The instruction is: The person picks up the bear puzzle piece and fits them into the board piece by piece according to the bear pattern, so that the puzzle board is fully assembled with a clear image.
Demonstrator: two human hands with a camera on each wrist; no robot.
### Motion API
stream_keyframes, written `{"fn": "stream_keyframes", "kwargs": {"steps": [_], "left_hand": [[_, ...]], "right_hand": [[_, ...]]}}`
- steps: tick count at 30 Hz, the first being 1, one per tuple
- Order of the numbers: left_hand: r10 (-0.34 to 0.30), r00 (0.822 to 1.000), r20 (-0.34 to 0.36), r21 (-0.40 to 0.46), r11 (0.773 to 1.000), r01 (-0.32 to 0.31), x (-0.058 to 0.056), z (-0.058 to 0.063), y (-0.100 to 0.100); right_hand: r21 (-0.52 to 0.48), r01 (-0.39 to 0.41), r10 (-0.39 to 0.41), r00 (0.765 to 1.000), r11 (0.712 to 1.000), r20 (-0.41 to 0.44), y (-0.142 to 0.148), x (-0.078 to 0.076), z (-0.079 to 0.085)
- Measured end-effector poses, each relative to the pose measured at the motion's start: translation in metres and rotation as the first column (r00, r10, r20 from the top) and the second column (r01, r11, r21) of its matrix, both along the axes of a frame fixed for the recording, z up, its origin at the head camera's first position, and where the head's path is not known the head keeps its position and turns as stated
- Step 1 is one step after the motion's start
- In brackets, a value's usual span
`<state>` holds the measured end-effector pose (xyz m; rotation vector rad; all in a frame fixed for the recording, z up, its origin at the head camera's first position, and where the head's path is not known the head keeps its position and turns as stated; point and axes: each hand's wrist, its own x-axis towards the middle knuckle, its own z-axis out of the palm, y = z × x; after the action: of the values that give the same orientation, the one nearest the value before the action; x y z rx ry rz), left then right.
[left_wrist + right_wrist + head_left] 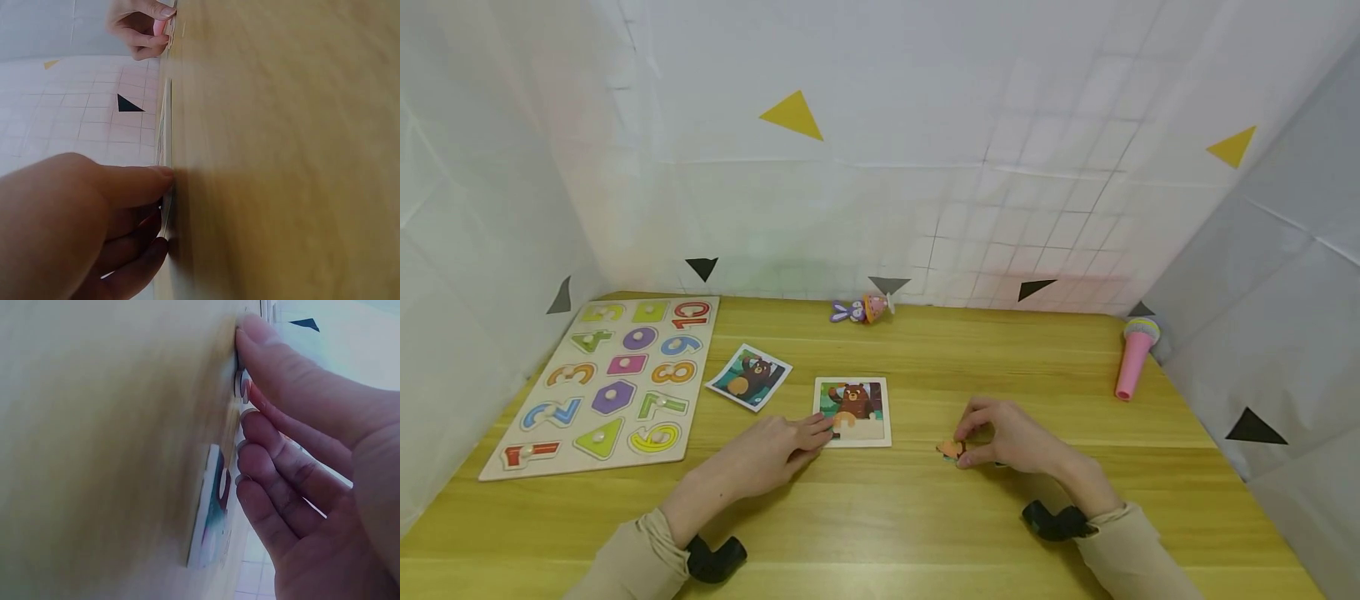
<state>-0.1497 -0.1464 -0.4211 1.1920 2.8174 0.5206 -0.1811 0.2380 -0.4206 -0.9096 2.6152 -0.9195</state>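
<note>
A square jigsaw board (pixel 886 417) with a bear picture lies flat in front of me, pieces covering its upper part and bare wood showing lower down. At its lower left, my left hand (pixel 772 450) holds the board's edge, fingertips over the left side; the left wrist view shows the thumb at the board's rim (pixel 167 125). To the right of the board, my right hand (pixel 1011 437) pinches an orange puzzle piece (pixel 950 449) between thumb and forefinger, close over the table. Another puzzle piece (pixel 209 512) with green and brown lies under that hand, mostly hidden in the head view.
A bear picture card (pixel 749 377) lies left of the board. Further left is a wooden number-and-shape puzzle (pixel 617 367). A small purple rabbit toy (pixel 859 310) lies by the back wall, and a pink toy microphone (pixel 1136 358) at the right.
</note>
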Motion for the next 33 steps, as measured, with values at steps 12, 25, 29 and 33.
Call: {"fn": "stream_keyframes", "kwargs": {"steps": [12, 25, 29, 33], "left_hand": [[-0.006, 1.0, 0.008, -0.002, 1.0, 0.006, 0.0, 0.001, 0.001], [-0.012, 1.0, 0.017, 0.001, 1.0, 0.012, 0.0, 0.002, 0.001], [-0.016, 1.0, 0.014, 0.006, 1.0, 0.016, 0.001, 0.002, 0.0], [-0.02, 1.0, 0.007, 0.01, 1.0, 0.019, 0.001, 0.002, -0.001]], "right_hand": [[-0.021, -0.048, 0.048, 0.998, 0.999, -0.03, 0.002, 0.0, 0.0], [-0.05, -0.055, 0.052, 0.997, 0.997, -0.063, -0.013, -0.004, 0.014], [-0.023, -0.062, 0.06, 0.995, 0.998, -0.085, -0.024, -0.004, 0.02], [-0.009, -0.053, 0.052, 0.993, 0.999, -0.107, -0.035, -0.005, 0.022]]}}
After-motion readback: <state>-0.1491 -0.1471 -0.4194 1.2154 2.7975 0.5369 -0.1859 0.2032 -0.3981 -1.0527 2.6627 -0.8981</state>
